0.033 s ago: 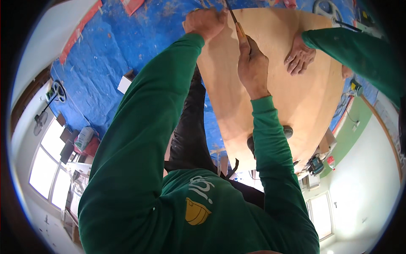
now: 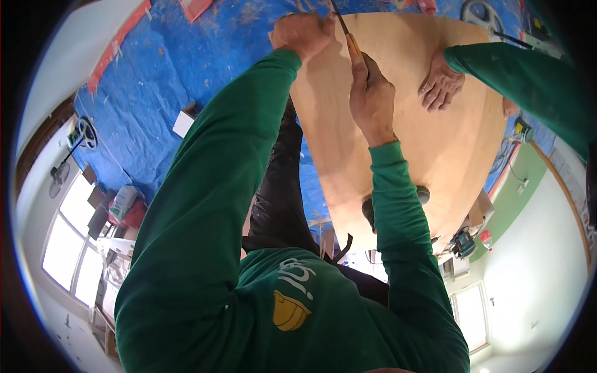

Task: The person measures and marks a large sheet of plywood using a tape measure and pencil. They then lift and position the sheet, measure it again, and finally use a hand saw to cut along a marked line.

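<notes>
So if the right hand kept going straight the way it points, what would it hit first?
The right hand points up the plywood sheet, along the thin tool it grips. Past the sheet's far edge lies the blue tarp, probably first, though depth is unclear.

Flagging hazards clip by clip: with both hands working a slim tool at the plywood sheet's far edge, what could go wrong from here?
1. The right hand grips a slim wooden-handled tool close beside the left hand; a slip could strike those fingers.
2. A co-worker's hand rests flat on the plywood sheet near the tool, possibly within its path.
3. If that hand lifts, the sheet might shift.
</notes>
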`<state>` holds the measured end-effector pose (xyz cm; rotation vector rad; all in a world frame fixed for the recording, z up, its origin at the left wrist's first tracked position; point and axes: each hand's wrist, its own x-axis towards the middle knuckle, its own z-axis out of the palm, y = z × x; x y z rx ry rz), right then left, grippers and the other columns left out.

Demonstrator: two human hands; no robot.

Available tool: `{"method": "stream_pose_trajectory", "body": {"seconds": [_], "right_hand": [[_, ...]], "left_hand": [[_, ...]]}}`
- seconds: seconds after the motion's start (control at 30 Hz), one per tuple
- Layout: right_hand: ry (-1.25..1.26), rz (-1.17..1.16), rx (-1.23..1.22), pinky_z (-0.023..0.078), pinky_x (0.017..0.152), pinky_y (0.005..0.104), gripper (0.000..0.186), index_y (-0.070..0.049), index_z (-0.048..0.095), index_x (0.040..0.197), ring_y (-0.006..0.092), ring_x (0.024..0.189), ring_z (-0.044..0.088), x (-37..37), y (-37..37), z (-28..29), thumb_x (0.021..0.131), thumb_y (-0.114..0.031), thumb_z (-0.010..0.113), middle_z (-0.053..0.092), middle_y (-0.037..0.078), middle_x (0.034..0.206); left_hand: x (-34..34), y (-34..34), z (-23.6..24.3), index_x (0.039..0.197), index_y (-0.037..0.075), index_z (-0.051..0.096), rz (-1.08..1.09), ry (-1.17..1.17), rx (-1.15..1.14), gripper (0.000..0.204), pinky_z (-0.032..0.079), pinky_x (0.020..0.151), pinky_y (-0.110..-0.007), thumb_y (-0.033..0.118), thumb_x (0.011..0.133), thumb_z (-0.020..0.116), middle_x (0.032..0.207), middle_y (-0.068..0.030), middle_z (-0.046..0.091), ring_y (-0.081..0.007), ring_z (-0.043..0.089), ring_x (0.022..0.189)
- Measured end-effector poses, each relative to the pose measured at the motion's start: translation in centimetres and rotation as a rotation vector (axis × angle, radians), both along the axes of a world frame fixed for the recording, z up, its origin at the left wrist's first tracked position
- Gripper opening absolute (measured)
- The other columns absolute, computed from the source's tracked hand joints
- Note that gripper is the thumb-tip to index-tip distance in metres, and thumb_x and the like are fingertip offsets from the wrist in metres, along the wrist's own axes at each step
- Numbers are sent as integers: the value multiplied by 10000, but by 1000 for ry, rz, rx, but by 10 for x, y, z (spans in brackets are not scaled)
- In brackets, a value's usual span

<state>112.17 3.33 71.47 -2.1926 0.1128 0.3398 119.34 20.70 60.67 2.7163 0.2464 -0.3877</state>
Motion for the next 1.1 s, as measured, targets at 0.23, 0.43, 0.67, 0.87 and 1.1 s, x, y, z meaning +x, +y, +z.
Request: {"method": "stream_pose_trajectory", "body": {"seconds": [0.23,0.43,0.67,0.87,1.1], "right_hand": [[32,26,-56,509,564,509,379,-19,688,1232,410,594,664,4,0,5,1111,-325,499,653,207,666],[70,33,-58,509,560,500,367,-11,683,1248,407,587,664,4,0,6,1101,-307,521,649,205,658],[95,9,-42,523,591,504,365,-7,675,1281,415,611,673,4,2,9,1089,-281,529,656,217,670],[66,15,-51,523,601,512,366,-11,681,1270,428,609,668,6,2,13,1095,-286,516,652,226,668],[176,-18,-59,491,547,494,380,-14,673,1298,412,573,655,-20,-10,48,1109,-295,500,602,219,630]], "left_hand": [[-1,0,7,927,65,785,-8,9,12,604,557,920,-526,558,1025,451,939,-197,778,-407,735,944],[2,-2,2,911,88,764,-27,14,62,629,556,885,-556,596,1044,418,934,-192,768,-426,715,970],[1,-2,0,948,88,763,-33,54,21,624,556,890,-555,594,1044,410,953,-186,770,-419,717,984],[1,-3,3,912,88,769,-16,-16,55,580,569,841,-545,561,1021,450,929,-186,766,-424,724,920],[2,-1,1,908,102,770,-35,-15,33,567,568,852,-544,558,1019,452,917,-175,767,-414,725,907]]}}
